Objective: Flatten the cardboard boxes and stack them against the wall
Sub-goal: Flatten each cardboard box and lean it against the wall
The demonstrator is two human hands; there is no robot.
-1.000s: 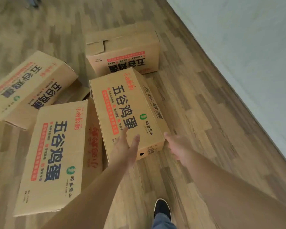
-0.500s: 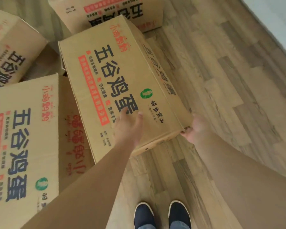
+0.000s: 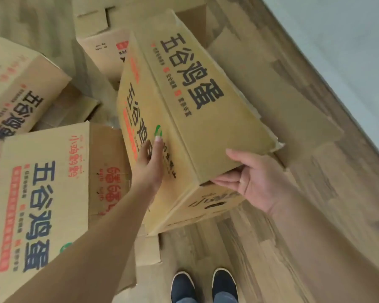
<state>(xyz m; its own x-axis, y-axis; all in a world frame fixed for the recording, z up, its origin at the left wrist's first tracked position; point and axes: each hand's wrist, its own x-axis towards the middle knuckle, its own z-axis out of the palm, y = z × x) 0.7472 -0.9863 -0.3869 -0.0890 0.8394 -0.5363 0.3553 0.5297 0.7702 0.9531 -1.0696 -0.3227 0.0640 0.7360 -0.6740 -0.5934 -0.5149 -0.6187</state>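
Boxes (image 3: 42, 193) (cardboard, printed) litter wood-plank floor (image 3: 260, 248) beside pale wall (image 3: 348, 51).

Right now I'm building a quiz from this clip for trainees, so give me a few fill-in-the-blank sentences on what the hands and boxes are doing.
1. The tilted cardboard box is held by ____ hands.
2. The right hand grips the box at its near ____ corner, fingers tucked beneath.
3. The left hand lies flat, its fingertip near the ____ round logo.
4. Below the box stand two dark ____ on the wooden floor.

Missing words: two; right; green; shoes
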